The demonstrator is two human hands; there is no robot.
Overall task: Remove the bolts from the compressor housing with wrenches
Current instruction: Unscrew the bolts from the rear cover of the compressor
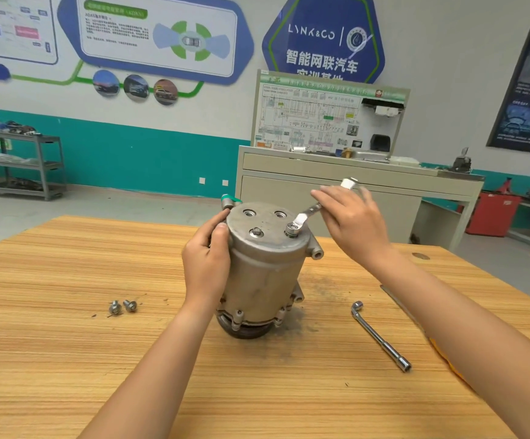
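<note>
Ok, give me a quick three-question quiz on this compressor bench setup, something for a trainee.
1. True or false: the L-shaped socket wrench is in the left hand.
2. How many loose bolts lie on the table? A one, B two, C four.
3. Fill in: the right hand holds the flat wrench on a bolt atop the compressor ____.
Key: 1 false, it lies on the table while the left hand grips the compressor housing. 2 B. 3 housing.
</note>
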